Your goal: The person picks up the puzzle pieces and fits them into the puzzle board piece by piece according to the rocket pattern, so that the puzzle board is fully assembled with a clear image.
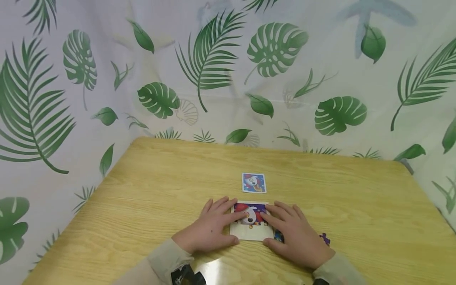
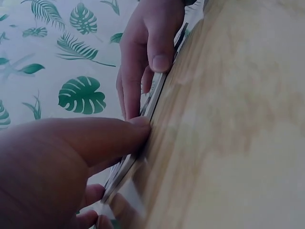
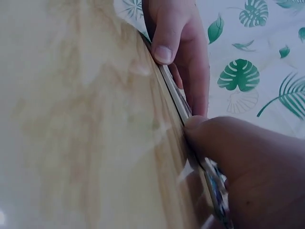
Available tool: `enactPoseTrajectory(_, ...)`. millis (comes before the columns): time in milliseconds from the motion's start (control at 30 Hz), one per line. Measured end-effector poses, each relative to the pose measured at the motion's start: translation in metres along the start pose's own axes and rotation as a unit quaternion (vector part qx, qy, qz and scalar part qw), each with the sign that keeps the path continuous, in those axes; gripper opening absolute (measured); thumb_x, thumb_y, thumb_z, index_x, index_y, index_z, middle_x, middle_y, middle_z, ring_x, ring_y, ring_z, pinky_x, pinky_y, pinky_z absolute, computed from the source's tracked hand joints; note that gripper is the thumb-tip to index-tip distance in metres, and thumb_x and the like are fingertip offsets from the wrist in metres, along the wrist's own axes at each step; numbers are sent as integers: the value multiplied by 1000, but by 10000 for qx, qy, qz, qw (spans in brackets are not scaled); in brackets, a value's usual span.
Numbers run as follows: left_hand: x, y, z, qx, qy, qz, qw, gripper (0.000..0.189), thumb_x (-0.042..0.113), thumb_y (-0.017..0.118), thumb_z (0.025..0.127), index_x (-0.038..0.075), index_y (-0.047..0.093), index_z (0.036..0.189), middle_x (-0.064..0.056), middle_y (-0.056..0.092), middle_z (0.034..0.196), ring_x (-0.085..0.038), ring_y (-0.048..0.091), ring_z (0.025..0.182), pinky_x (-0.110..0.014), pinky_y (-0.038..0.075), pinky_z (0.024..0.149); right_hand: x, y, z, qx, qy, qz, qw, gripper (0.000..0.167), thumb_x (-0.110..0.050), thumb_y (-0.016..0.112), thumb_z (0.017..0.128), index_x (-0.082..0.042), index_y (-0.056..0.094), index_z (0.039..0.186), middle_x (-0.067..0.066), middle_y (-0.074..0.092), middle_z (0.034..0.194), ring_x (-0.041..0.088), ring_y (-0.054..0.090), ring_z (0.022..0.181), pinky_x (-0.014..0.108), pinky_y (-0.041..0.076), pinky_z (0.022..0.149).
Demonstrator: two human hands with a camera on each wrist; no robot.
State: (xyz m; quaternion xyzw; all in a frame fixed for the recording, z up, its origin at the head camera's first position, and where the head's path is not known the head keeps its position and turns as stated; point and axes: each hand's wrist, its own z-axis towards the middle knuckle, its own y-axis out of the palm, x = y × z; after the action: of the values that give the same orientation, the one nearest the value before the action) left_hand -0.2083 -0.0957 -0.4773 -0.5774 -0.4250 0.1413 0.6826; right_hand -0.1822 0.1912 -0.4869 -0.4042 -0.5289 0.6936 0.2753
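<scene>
We see the left hand (image 1: 210,229) and right hand (image 1: 295,235) lying flat, fingers spread, pressing a puzzle board (image 1: 251,233) against the wooden surface (image 1: 142,190) to steady it. A picture card (image 1: 254,183) lies just beyond; probably 2 loose pieces (image 1: 324,238) sit beside the right hand.

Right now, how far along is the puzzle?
Done: the top of the picture is filled in the puzzle tray, about half. In hand: the left hand and right hand press flat on the pieces, thumbs at the tray's near edge. Left: the bare lower half; loose pieces lie by the right hand. The reference card lies beyond.
</scene>
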Motion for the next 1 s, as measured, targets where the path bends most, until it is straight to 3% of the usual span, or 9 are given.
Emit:
enactPoseTrajectory(233, -3, 6, 1, 41, 22, -239, 9997, 69, 52, 67, 92, 40, 42, 155, 0, 18, 168, -28, 8, 154, -62, -1, 118, 16, -6, -20, 564, 74, 167, 9982, 66, -58, 73, 87, -17, 65, 137, 0, 56, 142, 29, 39, 140, 59, 23, 115)
enactPoseTrajectory(367, -3, 4, 1, 47, 29, -121, 9999, 69, 52, 67, 92, 40, 41, 155, -1, 17, 168, -29, 8, 154, -61, -1, 119, 25, -9, -29, 700, 180, 212, 9972, 63, -65, 72, 84, -19, 70, 127, -1, 58, 138, 29, 41, 138, 60, 25, 113)
enactPoseTrajectory(700, -5, -1, 0, -24, 59, -155, 9999, 71, 49, 68, 91, 39, 41, 155, -3, 19, 168, -29, 8, 154, -62, -1, 118, 22, -8, -27, 854, 53, 528, 9949, 35, -48, 79, 86, -25, 74, 113, -3, 62, 129, 29, 45, 134, 59, 29, 110)
enactPoseTrajectory(1000, -5, -3, 1, -20, 31, -239, 9997, 71, 48, 69, 91, 35, 42, 155, -2, 19, 168, -28, 8, 154, -61, 0, 119, 21, -11, -22, 827, -97, 778, 9935, 27, -32, 83, 84, -23, 71, 107, -3, 60, 129, 25, 50, 126, 55, 34, 108)
